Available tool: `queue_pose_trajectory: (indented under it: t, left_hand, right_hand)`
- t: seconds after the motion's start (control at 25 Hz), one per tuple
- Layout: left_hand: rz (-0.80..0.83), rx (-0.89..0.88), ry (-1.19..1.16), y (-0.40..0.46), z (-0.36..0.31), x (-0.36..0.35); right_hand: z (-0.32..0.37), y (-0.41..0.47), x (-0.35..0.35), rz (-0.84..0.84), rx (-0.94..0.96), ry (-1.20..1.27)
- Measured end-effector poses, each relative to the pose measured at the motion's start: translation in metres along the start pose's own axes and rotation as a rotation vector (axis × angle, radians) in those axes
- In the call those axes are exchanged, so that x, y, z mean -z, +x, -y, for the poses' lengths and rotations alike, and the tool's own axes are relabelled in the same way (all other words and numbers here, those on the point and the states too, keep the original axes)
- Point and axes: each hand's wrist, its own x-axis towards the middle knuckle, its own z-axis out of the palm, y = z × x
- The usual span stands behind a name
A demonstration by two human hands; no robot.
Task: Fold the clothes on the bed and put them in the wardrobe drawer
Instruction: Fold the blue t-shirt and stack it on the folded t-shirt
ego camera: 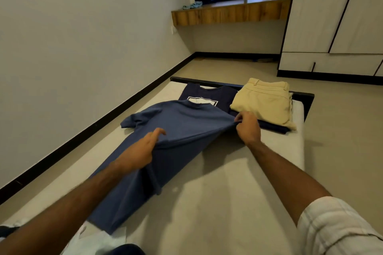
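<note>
Head view: a slate-blue short-sleeved cotton T-shirt (178,130) spread lengthwise on the pale mattress of the bed (238,192), collar at the far end, hem at the near end. Left hand (143,149) bunching a fold of the fabric near the shirt's middle, fingers curled round the cloth and thumb up. Right hand (247,128) pinching the right edge at about sleeve height, knuckles up, cloth drawn taut between the two grips and lifted off the mattress on that side. Left sleeve flat on the mattress, untouched.

Beyond the collar, a folded navy T-shirt with a white printed panel (207,97), partly hidden by the blue shirt. Just right of it, folded beige trousers (267,101), resting on another dark folded garment. Far right across the floor, the white wardrobe (331,16) with its low drawer front (331,64) closed.

Handling, by judgement: light, soft, limp knit; no stiffness to hold a shape, so likely to sag and crease wherever unsupported. Not slippery, not fragile, slightly stretchy under tension. Best taken at shoulder seam and hem on one side, pinching both layers, then laid over in one sweep and smoothed flat. Risk: a bunched mid-body grip leaving wrinkles inside the fold.
</note>
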Motion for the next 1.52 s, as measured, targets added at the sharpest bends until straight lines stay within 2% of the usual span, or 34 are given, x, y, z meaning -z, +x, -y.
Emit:
queue_pose_trajectory:
  t: [0.08,0.16,0.24,0.36,0.44,0.48,0.52,0.6,0.64,0.72,0.8,0.88,1.0,1.12,1.2,1.28,1.36,1.4,1.52]
  left_hand:
    - [0.001,-0.106,0.093,-0.005,0.009,0.019]
    - [0.073,-0.080,0.272,-0.011,0.019,0.026]
    - [0.043,0.016,0.370,-0.018,0.032,0.025]
    - [-0.192,0.148,0.248,-0.030,0.044,0.030]
    - [-0.239,0.189,0.339,-0.031,0.046,0.053]
    - [-0.260,0.209,0.401,-0.029,0.046,0.072]
    - [-0.296,0.216,0.438,-0.025,0.046,0.095]
    - [-0.372,0.177,0.471,-0.013,0.039,0.149]
    - [-0.430,0.147,0.477,-0.003,0.033,0.177]
    - [-0.540,0.111,0.444,0.014,0.011,0.230]
    - [-0.603,0.103,0.354,0.023,-0.009,0.269]
    - [-0.645,0.059,0.327,0.019,-0.017,0.288]
    - [-0.865,0.001,0.216,-0.002,-0.009,0.288]
    - [-1.079,0.012,-0.086,-0.026,-0.006,0.288]
    - [-1.093,-0.022,-0.324,-0.037,-0.005,0.299]
    - [-1.056,-0.067,-0.375,-0.043,0.000,0.311]
    - [-0.962,-0.108,-0.219,-0.038,0.007,0.317]
    - [-0.886,-0.142,-0.090,-0.032,0.014,0.318]
    - [-0.505,-0.171,0.586,-0.004,0.030,0.306]
  right_hand:
    - [0.015,0.005,0.017,-0.026,0.005,0.121]
    - [0.023,0.007,0.031,0.105,0.078,0.173]
    - [0.036,0.001,0.040,0.353,0.180,0.112]
    - [0.071,-0.012,0.050,0.821,0.377,-0.298]
    - [0.101,-0.017,0.072,0.986,0.312,-0.441]
    - [0.115,-0.015,0.087,0.956,0.304,-0.492]
    - [0.129,-0.008,0.105,0.844,0.337,-0.568]
    - [0.159,0.008,0.151,0.458,0.386,-0.713]
    - [0.174,0.016,0.177,0.271,0.337,-0.646]
    - [0.204,0.025,0.222,0.081,0.247,-0.201]
    - [0.224,0.024,0.253,0.101,0.248,0.267]
    - [0.232,0.015,0.274,0.240,0.235,0.450]
    - [0.240,0.001,0.297,0.589,0.159,0.293]
    - [0.259,-0.014,0.309,0.860,0.140,0.178]
    - [0.269,-0.013,0.310,0.889,0.195,0.203]
    - [0.278,-0.017,0.310,0.881,0.265,0.216]
    - [0.277,-0.018,0.307,0.861,0.151,0.299]
    - [0.270,-0.014,0.302,0.771,0.107,0.297]
    - [0.245,0.007,0.278,0.401,0.032,0.124]
